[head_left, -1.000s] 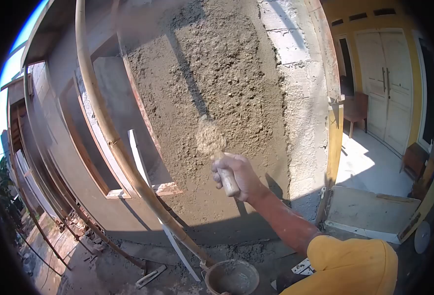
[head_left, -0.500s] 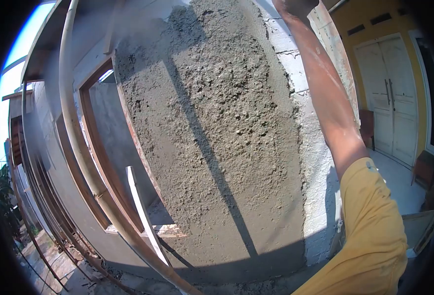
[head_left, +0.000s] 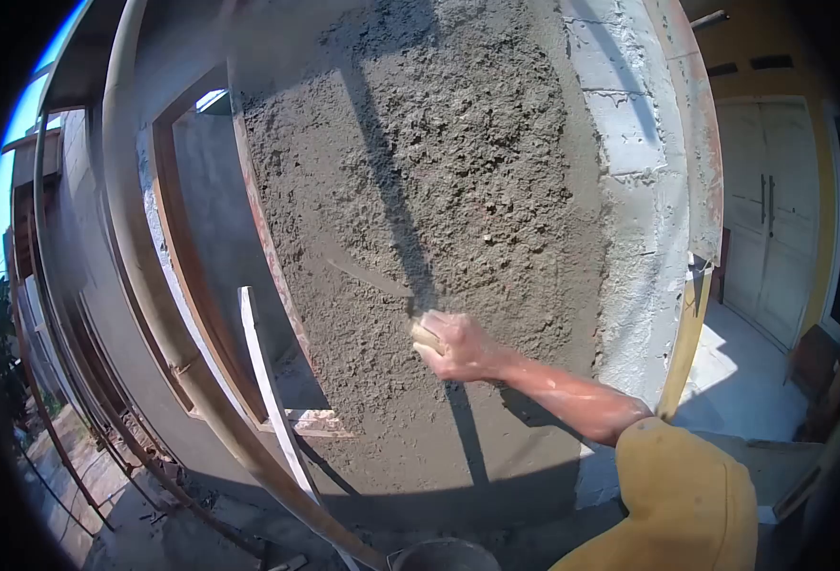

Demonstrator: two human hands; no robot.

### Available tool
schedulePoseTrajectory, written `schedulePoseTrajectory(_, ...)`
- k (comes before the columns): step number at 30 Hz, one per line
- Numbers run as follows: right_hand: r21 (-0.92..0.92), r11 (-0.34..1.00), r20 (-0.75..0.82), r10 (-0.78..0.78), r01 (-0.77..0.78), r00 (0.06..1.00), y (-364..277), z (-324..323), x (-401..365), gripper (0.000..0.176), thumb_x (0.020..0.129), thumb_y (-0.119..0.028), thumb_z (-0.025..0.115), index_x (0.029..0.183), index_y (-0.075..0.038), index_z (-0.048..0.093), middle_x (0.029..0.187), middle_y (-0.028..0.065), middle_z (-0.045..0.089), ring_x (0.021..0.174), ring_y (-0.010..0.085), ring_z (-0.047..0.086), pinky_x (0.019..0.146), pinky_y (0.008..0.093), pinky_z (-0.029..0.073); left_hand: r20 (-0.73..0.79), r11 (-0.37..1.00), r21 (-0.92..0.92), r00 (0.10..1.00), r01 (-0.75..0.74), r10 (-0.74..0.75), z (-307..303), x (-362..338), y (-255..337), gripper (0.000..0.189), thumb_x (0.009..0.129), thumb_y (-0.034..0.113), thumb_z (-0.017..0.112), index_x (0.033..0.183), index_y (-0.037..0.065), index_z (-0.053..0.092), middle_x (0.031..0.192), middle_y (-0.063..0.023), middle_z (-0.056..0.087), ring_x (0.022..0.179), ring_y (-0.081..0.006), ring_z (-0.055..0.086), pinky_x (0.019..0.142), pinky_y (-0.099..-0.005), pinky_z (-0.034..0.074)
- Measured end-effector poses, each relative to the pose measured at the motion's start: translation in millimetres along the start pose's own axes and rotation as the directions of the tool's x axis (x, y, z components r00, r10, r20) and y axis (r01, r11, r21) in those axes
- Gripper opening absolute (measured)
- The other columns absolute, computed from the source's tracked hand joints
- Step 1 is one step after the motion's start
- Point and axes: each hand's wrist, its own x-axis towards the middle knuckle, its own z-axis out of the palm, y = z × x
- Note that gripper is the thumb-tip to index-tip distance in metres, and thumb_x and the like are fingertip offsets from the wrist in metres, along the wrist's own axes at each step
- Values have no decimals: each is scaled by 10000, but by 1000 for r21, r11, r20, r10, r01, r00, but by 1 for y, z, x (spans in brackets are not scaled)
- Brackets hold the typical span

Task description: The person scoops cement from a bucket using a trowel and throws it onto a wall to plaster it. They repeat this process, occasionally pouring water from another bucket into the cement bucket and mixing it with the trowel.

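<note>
My right hand (head_left: 447,344) is closed round the pale handle of a trowel (head_left: 368,278), whose thin blade points up and left against the wall. Around it lies wet grey mortar (head_left: 496,171), rough and lumpy in the upper middle and smoother toward the bottom and edges. The bare forearm reaches in from the right, out of a yellow sleeve. My left hand is out of the picture.
A bamboo pole (head_left: 144,266) slants down the left side, beside a wooden window frame (head_left: 177,200) and a white stick (head_left: 266,381). White blocks (head_left: 629,133) edge the mortar. A bucket (head_left: 444,556) shows at the bottom; double doors (head_left: 762,209) stand far right.
My right hand has come down from the top right to the middle of the wall, and the trowel now shows. The view has shifted slightly, and the bucket has come into sight.
</note>
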Motion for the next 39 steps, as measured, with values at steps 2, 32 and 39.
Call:
schedulePoseTrajectory(2, 245, 962, 246, 61, -123, 967, -85, 71, -183, 167, 919, -193, 648, 1002, -58, 700, 882, 190, 698, 846, 393, 706, 699, 524, 576, 12, 999, 26, 999, -40, 40, -5, -6, -26, 746, 701, -69, 587, 1440, -43, 680, 1226, -257, 773, 1141, -422, 756, 991, -443, 585)
schedulePoseTrajectory(32, 363, -914, 927, 335, -180, 169, -395, 67, -336, 445, 996, -198, 685, 1388, -6, 602, 830, 56, 630, 561, 106, 581, 432, 244, 452, 221, 900, -390, 969, 194, -113, -84, -34, -134, 619, 793, -128, 584, 1400, -36, 665, 1198, -80, 706, 981, -176, 669, 851, -312, 546)
schedulePoseTrajectory(39, 915, -358, 401, 749, -186, 528, -243, -80, -143, 386, 977, -228, 722, 1293, -45, 598, 866, 39, 621, 569, 94, 559, 465, 234, 452, 190, 922, -368, 980, 124, -56, -58, -24, -96, 701, 809, -142, 559, 1490, 3, 633, 1323, -117, 709, 1107, -252, 711, 974, -355, 575)
